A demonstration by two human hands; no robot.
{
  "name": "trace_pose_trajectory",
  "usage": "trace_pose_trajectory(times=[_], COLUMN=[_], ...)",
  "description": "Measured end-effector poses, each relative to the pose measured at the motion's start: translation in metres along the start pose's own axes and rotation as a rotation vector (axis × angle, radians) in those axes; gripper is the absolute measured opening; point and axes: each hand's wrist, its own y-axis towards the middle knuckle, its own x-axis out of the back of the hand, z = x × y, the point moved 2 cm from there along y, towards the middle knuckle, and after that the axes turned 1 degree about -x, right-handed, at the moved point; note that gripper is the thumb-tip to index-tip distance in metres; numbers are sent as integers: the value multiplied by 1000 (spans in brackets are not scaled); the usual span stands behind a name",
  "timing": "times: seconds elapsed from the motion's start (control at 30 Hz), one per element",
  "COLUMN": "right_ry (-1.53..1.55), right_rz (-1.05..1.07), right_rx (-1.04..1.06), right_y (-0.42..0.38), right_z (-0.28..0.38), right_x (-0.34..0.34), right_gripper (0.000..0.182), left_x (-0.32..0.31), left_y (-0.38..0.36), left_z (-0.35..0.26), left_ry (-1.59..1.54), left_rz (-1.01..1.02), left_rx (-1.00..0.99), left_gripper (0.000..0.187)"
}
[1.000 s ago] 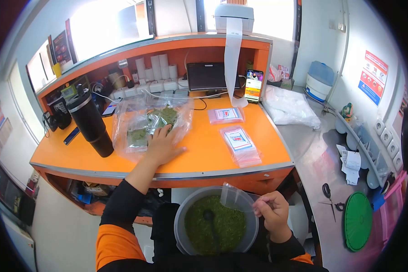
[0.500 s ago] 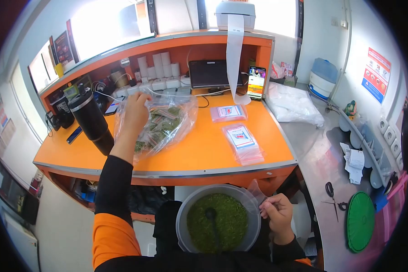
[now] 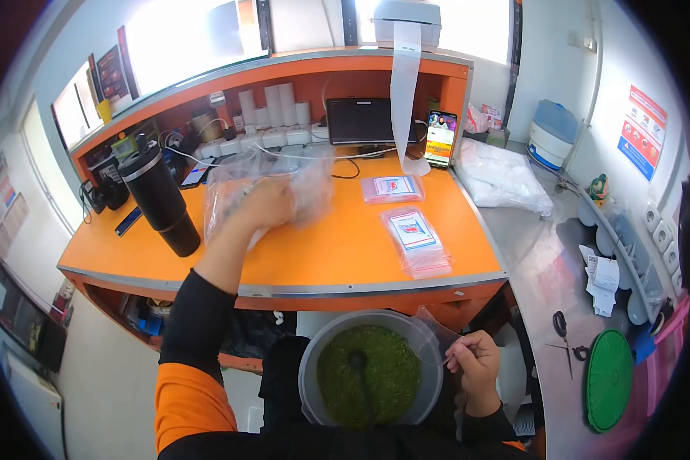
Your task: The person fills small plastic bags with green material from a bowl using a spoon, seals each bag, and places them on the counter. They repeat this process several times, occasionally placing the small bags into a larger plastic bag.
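Note:
My left hand (image 3: 272, 202) is at the large clear plastic bag (image 3: 234, 184) on the orange desk, smeared by motion, so its grip does not show. The filled packets seen in the bag earlier are mostly hidden behind the hand and the blur. Low on the right, my right hand (image 3: 477, 365) pinches a small clear plastic bag (image 3: 435, 331) by its edge. That bag hangs over the rim of a translucent tub (image 3: 308, 383) between my legs. Inside the tub lies a chopped green mass (image 3: 395, 376), with a black spoon (image 3: 359, 360) standing in it.
Two stacks of labelled zip bags (image 3: 418, 239) lie on the desk's right side. A black tumbler (image 3: 157, 195) stands at left, a phone (image 3: 440, 138) at the back. Scissors (image 3: 561, 330) and a green lid (image 3: 610, 379) rest on the metal counter.
My left hand has come down and to the right, from the bag's upper left edge to its front middle. The large bag is shifting. My right hand stays on the small bag.

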Motion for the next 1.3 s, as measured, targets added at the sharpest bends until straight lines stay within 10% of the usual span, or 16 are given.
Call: trace_pose_trajectory(times=[0.23,0.33,0.53,1.03,1.17,1.3], right_ry=[-9,-1,11,-81,-273,-619], right_rz=[20,14,-4,72,148,553], right_rx=[28,-22,-57,-9,-86,-50], right_y=[-1,-4,-3,-10,-9,-12], right_z=[-4,-6,-10,-15,-9,6], right_x=[-6,-4,-2,-5,-24,-68], right_gripper=[7,9,9,6,9,27], left_x=[29,39,77,45,0,-38], left_y=[27,39,37,-46,-105,-165], left_z=[21,15,-10,5,-64,-160], left_ry=[-387,-416,275,-189,-202,-777], left_rz=[-443,-179,-808,-441,-544,-63], left_rx=[-114,2,-460,35,-293,-569], left_gripper=[52,55,48,42,54,59])
